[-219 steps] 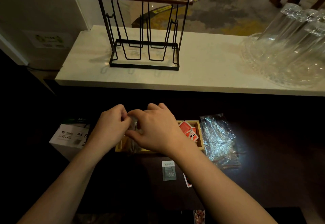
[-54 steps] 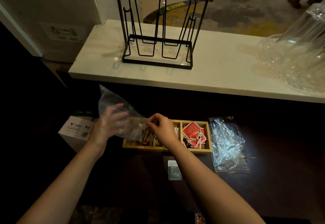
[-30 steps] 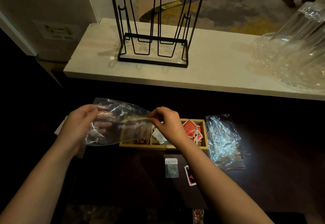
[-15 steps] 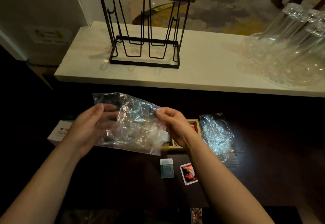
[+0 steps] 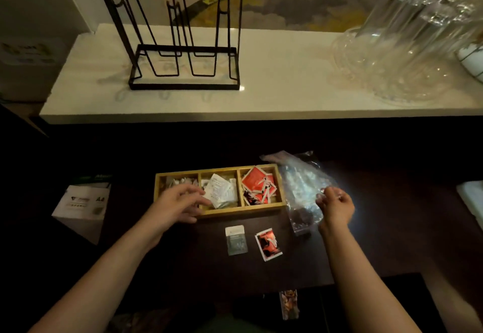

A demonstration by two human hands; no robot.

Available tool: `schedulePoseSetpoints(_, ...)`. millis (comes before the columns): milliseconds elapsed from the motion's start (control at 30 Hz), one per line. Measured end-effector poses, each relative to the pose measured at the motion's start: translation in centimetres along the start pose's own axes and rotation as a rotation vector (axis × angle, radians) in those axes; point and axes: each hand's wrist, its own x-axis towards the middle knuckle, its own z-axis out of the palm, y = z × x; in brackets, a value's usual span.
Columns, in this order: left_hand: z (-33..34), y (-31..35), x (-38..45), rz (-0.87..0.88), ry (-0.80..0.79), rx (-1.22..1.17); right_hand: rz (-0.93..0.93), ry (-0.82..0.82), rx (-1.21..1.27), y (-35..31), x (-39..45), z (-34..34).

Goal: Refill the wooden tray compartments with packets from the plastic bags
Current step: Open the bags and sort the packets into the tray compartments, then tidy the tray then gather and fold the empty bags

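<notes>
Setting an emptied plastic bag (image 5: pixel 303 189) right of the wooden tray (image 5: pixel 219 211), right hand (image 5: pixel 337 206) is pinching it; left hand (image 5: pixel 177 206), fingers relaxed, is hovering over the left compartment, likely to tidy packets (image 5: pixel 220 190).

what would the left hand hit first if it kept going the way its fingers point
Likely the white packets in the middle compartment of the wooden tray: the left hand points right across it, fingertips about at them. Height above them is unclear.
</notes>
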Motion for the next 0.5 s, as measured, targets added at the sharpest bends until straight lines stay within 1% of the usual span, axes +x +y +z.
schedulePoseSetpoints(100,2.6,-1.9,1.4,-0.078,-0.096,0.111,-0.016,0.166,-0.106,1.3,1.3,-1.9)
schedulePoseSetpoints(133,3.4,-2.5,1.8,-0.09,-0.114,0.157,-0.026,0.206,-0.178,1.7,1.4,-2.3)
schedulePoseSetpoints(200,4.8,-3.8,2.5,-0.08,-0.136,0.303,-0.052,0.262,-0.428,2.2,1.7,-3.2)
schedulePoseSetpoints(267,5.9,-5.0,3.1,-0.02,-0.145,0.504,-0.055,0.28,-0.677,2.4,2.0,-3.8)
schedulePoseSetpoints(367,7.0,-6.3,3.1,0.074,-0.129,0.678,-0.099,0.303,-0.937,2.4,1.7,-4.1)
schedulePoseSetpoints(433,7.8,-6.9,2.8,0.156,-0.115,0.82,-0.211,0.348,-1.003,2.3,1.4,-3.9)
schedulePoseSetpoints(500,8.8,-7.7,2.4,0.257,-0.132,0.952,-0.369,0.357,-0.966,2.1,0.9,-3.6)
